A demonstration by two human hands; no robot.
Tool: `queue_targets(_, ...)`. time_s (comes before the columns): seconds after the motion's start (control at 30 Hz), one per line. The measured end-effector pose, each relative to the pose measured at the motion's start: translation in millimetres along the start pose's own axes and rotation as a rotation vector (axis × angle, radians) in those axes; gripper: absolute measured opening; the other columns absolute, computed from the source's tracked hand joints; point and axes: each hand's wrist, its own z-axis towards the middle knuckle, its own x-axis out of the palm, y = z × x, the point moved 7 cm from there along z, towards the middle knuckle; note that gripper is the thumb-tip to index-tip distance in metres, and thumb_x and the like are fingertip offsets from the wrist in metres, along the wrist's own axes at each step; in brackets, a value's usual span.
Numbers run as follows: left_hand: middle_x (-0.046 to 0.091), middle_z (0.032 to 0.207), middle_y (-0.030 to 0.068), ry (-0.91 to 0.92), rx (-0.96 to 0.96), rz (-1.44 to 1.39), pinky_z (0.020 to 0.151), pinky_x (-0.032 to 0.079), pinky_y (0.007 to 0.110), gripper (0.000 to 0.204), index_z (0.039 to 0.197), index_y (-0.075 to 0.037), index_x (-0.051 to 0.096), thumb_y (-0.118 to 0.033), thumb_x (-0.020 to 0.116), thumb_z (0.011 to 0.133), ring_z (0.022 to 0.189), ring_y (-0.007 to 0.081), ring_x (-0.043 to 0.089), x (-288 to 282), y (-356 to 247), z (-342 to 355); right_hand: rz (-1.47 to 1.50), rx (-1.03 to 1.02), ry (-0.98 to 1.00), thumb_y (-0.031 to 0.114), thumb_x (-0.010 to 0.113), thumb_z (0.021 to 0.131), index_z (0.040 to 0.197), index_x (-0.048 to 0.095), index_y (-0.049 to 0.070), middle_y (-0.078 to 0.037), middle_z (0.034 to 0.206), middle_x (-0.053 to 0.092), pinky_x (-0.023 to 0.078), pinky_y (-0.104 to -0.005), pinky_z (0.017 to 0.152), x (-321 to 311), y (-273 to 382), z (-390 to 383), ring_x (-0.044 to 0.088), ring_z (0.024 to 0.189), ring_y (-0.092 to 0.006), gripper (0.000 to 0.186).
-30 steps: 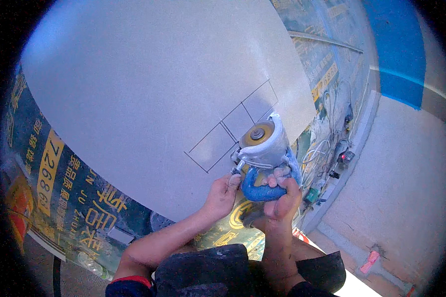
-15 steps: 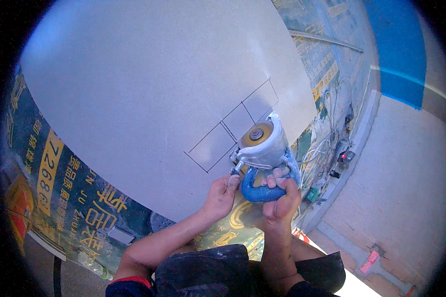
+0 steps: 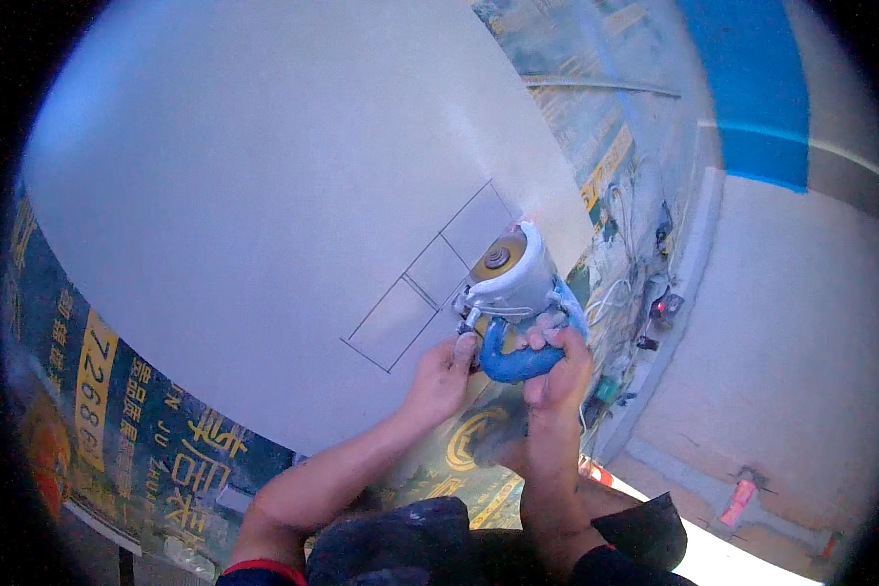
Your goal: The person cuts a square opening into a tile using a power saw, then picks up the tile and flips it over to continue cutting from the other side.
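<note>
A handheld tile saw (image 3: 517, 293) with a round yellowish blade and a dusty white guard rests over a large pale tile slab (image 3: 244, 195), close to its right edge. My right hand (image 3: 559, 366) is wrapped around the saw's blue rear handle. On the near side of the saw, my left hand (image 3: 441, 373) pinches a small metal fitting at the front left of the base. Dark ruled lines (image 3: 407, 276) form narrow rectangles on the slab, and the saw covers part of their right-hand line.
Printed green protective sheeting (image 3: 181, 425) lies under and around the slab. Cables (image 3: 615, 220) and a plug with a red light (image 3: 667, 306) lie to the right, beside a pale ledge (image 3: 669, 332). A thin strip (image 3: 600, 85) lies at the far right.
The saw has moved farther along the ruled line, toward its far end, with both hands on it. The slab and lines have shifted left in view.
</note>
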Motion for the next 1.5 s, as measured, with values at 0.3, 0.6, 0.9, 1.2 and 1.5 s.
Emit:
queue_targets(0.3, 0.056, 0.07, 0.0098, -0.037, 0.107, 0.025, 0.065, 0.045, 0.035, 0.051, 0.083, 0.003, 0.057, -0.041, 0.041, 0.103, 0.067, 0.0166, 0.05, 10, -2, 25, 0.029, -0.001, 0.009, 0.005, 0.049, 0.075, 0.094, 0.05, 0.004, -0.005, 0.081, 0.049, 0.044, -0.0361, 0.067, 2, 11, 21, 0.049, 0.066, -0.0155, 0.019)
queue_targets(0.6, 0.057, 0.07, 0.0107, -0.025, 0.068, 0.054, 0.067, 0.046, 0.035, 0.053, 0.083, 0.003, 0.057, -0.043, 0.04, 0.103, 0.068, 0.0184, 0.053, 11, -4, 28, 0.037, 0.014, 0.009, 0.005, 0.049, 0.075, 0.094, 0.05, 0.003, -0.005, 0.081, 0.05, 0.044, -0.0366, 0.066, 2, 13, 24, 0.049, 0.066, -0.0157, 0.02)
queue_targets(0.9, 0.057, 0.07, 0.0108, -0.014, 0.104, 0.068, 0.068, 0.046, 0.035, 0.056, 0.082, 0.003, 0.057, -0.046, 0.038, 0.102, 0.068, 0.0186, 0.052, 12, -5, 29, 0.024, 0.001, 0.026, 0.005, 0.049, 0.075, 0.092, 0.049, 0.005, -0.005, 0.081, 0.049, 0.044, -0.037, 0.068, 2, 13, 27, 0.049, 0.066, -0.0154, 0.017)
queue_targets(1.2, 0.057, 0.068, 0.0126, 0.007, 0.039, 0.132, 0.066, 0.046, 0.036, 0.05, 0.083, 0.004, 0.06, -0.038, 0.041, 0.103, 0.068, 0.018, 0.055, 11, -7, 27, 0.028, -0.019, 0.024, 0.007, 0.049, 0.074, 0.091, 0.05, 0.005, -0.005, 0.08, 0.049, 0.045, -0.0367, 0.067, 3, 16, 23, 0.049, 0.066, -0.016, 0.017)
queue_targets(1.5, 0.056, 0.066, 0.0115, 0.168, 0.141, 0.036, 0.067, 0.046, 0.033, 0.043, 0.086, 0.0, 0.064, -0.034, 0.044, 0.102, 0.067, 0.0161, 0.054, 21, -13, 11, 0.066, -0.088, 0.017, 0.007, 0.049, 0.071, 0.096, 0.05, 0.004, -0.004, 0.08, 0.048, 0.044, -0.0348, 0.065, 6, 42, -13, 0.047, 0.065, -0.0149, 0.025)
